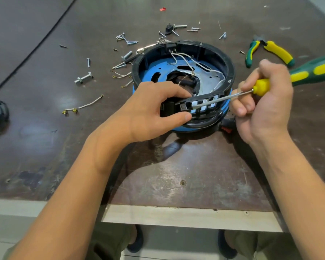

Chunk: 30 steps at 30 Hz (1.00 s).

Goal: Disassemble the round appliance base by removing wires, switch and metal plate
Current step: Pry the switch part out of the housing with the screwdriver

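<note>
Left hand clamps the near rim of the round appliance base at table centre, steadying it, probably so the right hand, curled round the screwdriver, can lever the switch block. Loose screws lie far left.

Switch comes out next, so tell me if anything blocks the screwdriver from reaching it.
Nothing visible does. The screwdriver in the right hand lies across the slotted rim of the base, tip at the switch. The left hand grips the switch from the other side, fingers above, thumb below, clear of the tip.
</note>
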Tool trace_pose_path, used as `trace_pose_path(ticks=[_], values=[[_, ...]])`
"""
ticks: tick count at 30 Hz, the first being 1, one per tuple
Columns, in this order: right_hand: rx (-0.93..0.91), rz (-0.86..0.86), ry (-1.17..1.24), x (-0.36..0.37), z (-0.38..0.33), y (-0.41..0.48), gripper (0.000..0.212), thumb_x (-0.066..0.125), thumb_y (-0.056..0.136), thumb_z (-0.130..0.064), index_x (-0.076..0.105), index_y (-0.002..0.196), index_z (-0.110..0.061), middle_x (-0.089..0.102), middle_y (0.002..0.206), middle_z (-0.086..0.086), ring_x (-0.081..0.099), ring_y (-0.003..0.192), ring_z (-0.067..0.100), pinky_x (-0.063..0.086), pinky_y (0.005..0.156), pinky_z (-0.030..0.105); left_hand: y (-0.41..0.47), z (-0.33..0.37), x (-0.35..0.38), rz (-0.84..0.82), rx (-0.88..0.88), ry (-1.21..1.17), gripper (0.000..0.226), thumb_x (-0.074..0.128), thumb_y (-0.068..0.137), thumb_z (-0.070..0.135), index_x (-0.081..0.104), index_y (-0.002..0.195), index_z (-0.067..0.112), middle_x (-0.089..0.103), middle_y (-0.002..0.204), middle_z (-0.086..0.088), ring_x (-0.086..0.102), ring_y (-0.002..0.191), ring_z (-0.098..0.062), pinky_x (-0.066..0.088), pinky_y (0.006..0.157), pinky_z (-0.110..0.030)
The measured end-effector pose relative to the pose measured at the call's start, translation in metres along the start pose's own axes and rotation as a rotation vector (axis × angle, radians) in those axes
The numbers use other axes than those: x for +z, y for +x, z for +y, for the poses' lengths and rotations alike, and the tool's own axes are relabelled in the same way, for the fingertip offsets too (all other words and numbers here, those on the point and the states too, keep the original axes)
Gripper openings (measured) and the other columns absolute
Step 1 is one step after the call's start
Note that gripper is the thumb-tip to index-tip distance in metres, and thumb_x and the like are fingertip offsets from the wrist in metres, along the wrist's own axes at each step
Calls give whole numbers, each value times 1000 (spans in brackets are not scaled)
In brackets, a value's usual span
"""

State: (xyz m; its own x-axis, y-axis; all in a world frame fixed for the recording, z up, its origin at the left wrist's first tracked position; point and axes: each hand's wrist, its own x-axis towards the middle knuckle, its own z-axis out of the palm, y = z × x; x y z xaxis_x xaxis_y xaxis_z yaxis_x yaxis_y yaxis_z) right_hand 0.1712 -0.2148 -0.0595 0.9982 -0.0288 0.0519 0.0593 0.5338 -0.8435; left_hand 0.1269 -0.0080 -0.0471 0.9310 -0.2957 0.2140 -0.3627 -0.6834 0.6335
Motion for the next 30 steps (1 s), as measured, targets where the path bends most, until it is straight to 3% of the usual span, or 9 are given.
trace_pose_path(ticks=[6, 15, 18, 20, 23, 27, 30], values=[[5, -45, -7, 1, -1, -1, 51, 38, 105, -22, 46, 55, -14, 25, 42, -2, 20, 38, 14, 27, 38, 18, 0, 0, 0, -10, -8, -3, 39, 69, 85, 37, 70, 119, 18, 70, 107, 8, 64, 99, -6, 53, 88, -31], [174, -69, -101, -12, 1, -1, 56, 47, 107, -38, 54, 55, -18, 28, 39, -4, 27, 33, 8, 27, 36, 16, 0, 1, 2, -30, -11, 33, 38, 66, 86, 36, 69, 118, 17, 71, 102, 7, 66, 96, -12, 52, 89, -42], [42, -174, -82, -24, -4, -7, 42, 51, 101, -35, 60, 62, -22, 37, 44, -6, 33, 37, 8, 27, 37, 19, 1, 2, 4, 12, 2, 84, 39, 66, 85, 48, 70, 114, 22, 70, 101, 15, 65, 96, -7, 45, 97, -47], [-92, -280, -142, -31, -8, -15, 29, 62, 97, -39, 65, 72, -26, 52, 52, -6, 43, 39, 9, 25, 39, 20, 2, 2, 9, 51, -5, 132, 42, 64, 85, 56, 68, 114, 27, 66, 101, 21, 62, 98, -2, 38, 102, -41], [-218, -340, -162, -35, -8, -25, 20, 65, 96, -45, 67, 84, -28, 74, 81, 2, 54, 39, 13, 29, 38, 14, 3, 3, 11, 63, -11, 140, 43, 63, 83, 59, 68, 114, 30, 65, 99, 24, 61, 95, -1, 36, 100, -40], [-392, -249, -501, -32, 1, -32, 18, 63, 102, -41, 69, 93, -27, 73, 80, 10, 60, 47, 37, 43, 42, 22, 5, 2, 14, 99, 1, 127, 41, 64, 82, 60, 68, 111, 31, 66, 96, 24, 61, 92, -1, 35, 98, -38], [-426, -415, -660, -26, 11, -33, 24, 64, 101, -44, 66, 94, -22, 73, 91, 7, 67, 66, 26, 55, 63, 31, 6, 5, 23, 163, -4, 157, 46, 63, 81, 63, 67, 114, 31, 67, 104, 22, 60, 100, -2, 31, 95, -32]])
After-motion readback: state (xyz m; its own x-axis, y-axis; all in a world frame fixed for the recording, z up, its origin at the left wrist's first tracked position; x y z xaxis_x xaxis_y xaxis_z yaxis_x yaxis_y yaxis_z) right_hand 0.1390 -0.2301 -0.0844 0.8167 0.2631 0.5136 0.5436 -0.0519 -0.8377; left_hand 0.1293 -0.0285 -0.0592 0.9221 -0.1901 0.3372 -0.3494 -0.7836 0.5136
